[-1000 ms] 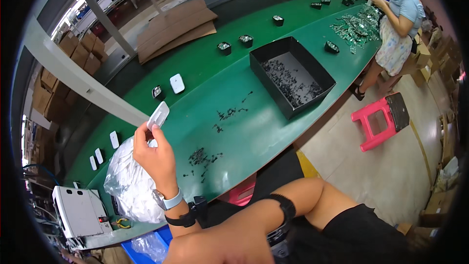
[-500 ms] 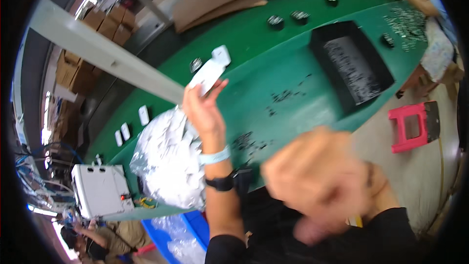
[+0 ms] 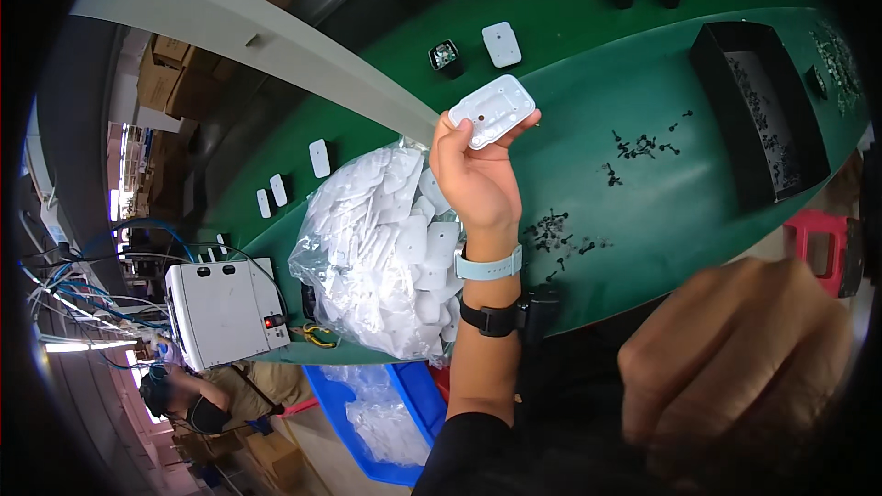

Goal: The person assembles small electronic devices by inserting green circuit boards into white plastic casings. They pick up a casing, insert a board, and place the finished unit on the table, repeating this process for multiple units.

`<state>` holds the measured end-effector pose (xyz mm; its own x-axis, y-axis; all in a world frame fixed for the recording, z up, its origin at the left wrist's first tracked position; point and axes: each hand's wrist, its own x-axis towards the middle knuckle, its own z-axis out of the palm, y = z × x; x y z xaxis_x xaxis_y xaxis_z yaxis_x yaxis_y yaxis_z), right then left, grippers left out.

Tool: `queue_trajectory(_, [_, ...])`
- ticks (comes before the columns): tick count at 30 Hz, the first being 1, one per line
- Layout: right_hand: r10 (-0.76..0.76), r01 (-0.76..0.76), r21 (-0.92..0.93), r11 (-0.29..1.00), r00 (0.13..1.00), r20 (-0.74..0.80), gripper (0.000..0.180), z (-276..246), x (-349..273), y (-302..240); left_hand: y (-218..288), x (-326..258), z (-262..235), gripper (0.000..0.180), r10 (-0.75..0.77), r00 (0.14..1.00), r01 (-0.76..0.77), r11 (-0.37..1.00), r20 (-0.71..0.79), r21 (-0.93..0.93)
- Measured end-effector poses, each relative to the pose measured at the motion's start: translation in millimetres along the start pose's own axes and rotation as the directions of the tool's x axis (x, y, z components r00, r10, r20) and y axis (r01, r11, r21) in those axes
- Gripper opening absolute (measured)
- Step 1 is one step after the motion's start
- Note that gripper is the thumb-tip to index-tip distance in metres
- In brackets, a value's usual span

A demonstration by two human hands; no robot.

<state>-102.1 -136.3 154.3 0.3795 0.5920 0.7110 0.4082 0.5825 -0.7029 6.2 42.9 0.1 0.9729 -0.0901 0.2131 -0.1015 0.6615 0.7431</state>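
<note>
My left hand (image 3: pixel 475 174) is raised over the green table (image 3: pixel 588 83) and grips a white rounded plastic cover (image 3: pixel 496 110) by its lower edge. Just left of that wrist lies a clear plastic bag (image 3: pixel 377 248) stuffed with several more white covers. My right hand (image 3: pixel 735 377) is close to the camera at the lower right, blurred, with its fingers curled into a fist and nothing visible in it. Small black screws (image 3: pixel 560 239) are scattered on the table beside my left wrist.
A black tray (image 3: pixel 758 119) with small parts sits at the right. Loose white covers (image 3: pixel 502 43) and small black cups (image 3: pixel 446 55) lie further back. A white box unit (image 3: pixel 225 310) stands at the table's left end, above a blue bin (image 3: pixel 386 413). Another person (image 3: pixel 197 395) crouches lower left.
My view has shifted closer. My left hand stays raised with the white cover, which now faces the camera flat. My right hand has moved right and down, closer to the lens.
</note>
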Motion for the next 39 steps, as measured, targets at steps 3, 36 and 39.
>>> queue_trajectory(3, [-0.046,0.029,0.117,0.993,0.989,0.141,0.021,-17.2,-14.2,6.5,-6.3,1.2,10.2,0.030,-0.035,0.999,0.035,0.996,0.004,-0.086])
queue_trajectory(36, [0.451,-0.628,-0.705,0.331,0.761,-0.466,0.006,-94.6,-115.5,105.1,-13.4,-4.9,26.1,0.041,-0.430,0.902,0.427,0.868,-0.047,0.255])
queue_trajectory(39, [0.255,-0.580,-0.699,0.419,0.814,-0.522,0.010,-93.3,-109.2,102.7,-15.7,-6.9,28.4,0.041,-0.452,0.892,0.443,0.859,-0.024,0.257])
